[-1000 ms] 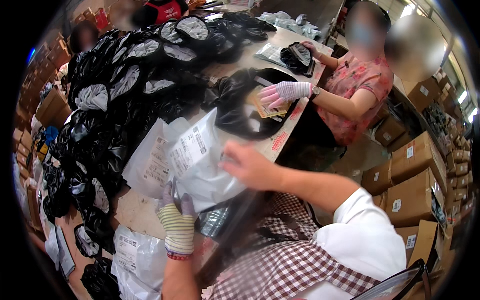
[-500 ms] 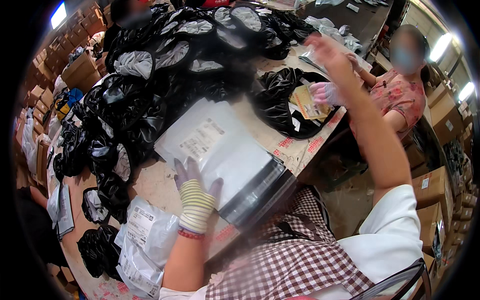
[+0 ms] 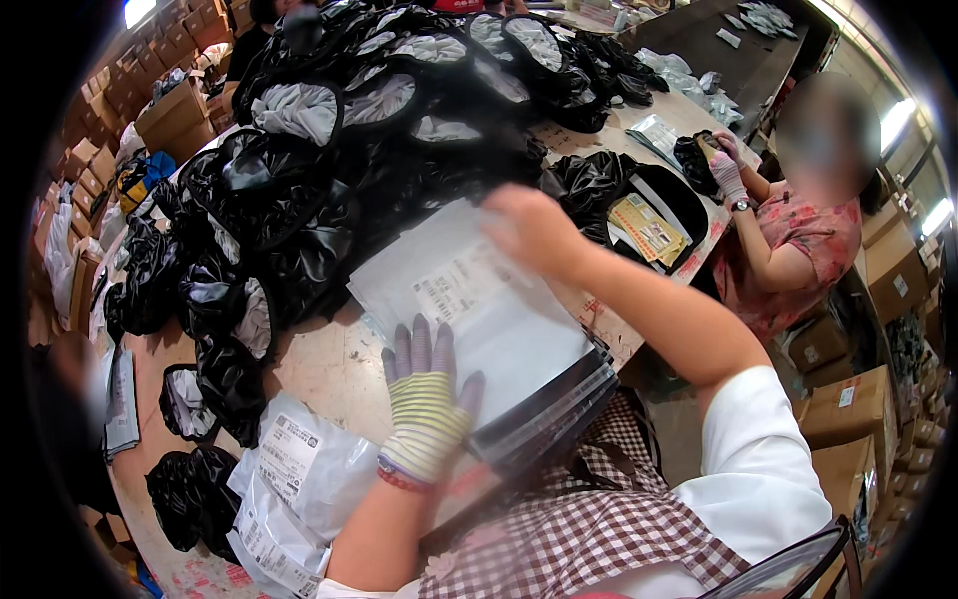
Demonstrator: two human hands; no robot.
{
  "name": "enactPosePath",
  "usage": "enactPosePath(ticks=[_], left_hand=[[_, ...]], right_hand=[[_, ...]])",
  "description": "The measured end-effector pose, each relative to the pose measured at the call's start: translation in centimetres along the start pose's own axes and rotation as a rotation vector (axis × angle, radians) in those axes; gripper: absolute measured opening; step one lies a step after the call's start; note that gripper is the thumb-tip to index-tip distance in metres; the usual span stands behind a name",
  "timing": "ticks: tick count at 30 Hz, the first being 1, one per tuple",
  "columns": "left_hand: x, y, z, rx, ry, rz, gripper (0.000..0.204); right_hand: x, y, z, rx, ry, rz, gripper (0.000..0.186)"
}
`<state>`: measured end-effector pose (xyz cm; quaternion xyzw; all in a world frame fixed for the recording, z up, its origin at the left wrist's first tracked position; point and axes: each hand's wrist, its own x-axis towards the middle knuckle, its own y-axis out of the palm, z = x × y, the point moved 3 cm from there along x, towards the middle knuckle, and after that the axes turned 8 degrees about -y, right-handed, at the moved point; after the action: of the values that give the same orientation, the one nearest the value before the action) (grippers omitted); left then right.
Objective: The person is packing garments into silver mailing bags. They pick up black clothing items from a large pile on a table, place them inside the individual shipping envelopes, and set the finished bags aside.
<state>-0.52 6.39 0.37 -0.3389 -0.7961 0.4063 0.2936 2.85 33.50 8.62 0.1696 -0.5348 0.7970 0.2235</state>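
My left hand (image 3: pixel 424 399), in a striped yellow-and-white glove with grey fingertips, lies flat with its fingers extended on a stack of white plastic mailing bags (image 3: pixel 529 349). The top bag carries a printed label (image 3: pixel 449 290) just beyond my fingertips. My bare right hand (image 3: pixel 534 232) is over the far right corner of the stack, its fingers curled in and smeared by motion. Whether it grips the top bag cannot be made out. Beside my left forearm lie filled, labelled white parcels (image 3: pixel 289 459).
Black drawstring bags with pale contents (image 3: pixel 299 110) heap across the table's far side. An open black bag with yellow cards (image 3: pixel 644 225) sits to the right. Beyond it a co-worker in a floral top (image 3: pixel 798 240) handles a black bundle (image 3: pixel 696 165). Cardboard boxes (image 3: pixel 848 404) stand at right.
My right hand has swung down and left from high on the right to the stack. The co-worker's hands have left the yellow cards for a black bundle. The view has shifted slightly.
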Motion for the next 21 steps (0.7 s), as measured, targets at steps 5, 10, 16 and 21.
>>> enactPosePath(ticks=[5, 10, 16, 21], left_hand=[[-0.4, -0.2, 0.0, 0.003, -0.004, -0.04, 0.081], [0.4, -0.7, -0.9, 0.04, 0.006, 0.004, 0.079], [-0.3, -1.7, -0.4, -0.054, 0.168, -0.084, 0.062], [-0.3, 0.5, 0.9, -1.421, -0.372, -0.081, 0.042]], right_hand=[[7.7, 4.2, -3.1, -0.368, -0.061, -0.086, 0.053], [11.5, 3.6, -7.9, -0.032, 0.357, 0.055, 0.07], [10.3, -6.2, 4.3, 0.153, -0.222, -0.363, 0.012], [-4.3, -1.4, 15.2, -0.107, -0.701, 0.098, 0.016]])
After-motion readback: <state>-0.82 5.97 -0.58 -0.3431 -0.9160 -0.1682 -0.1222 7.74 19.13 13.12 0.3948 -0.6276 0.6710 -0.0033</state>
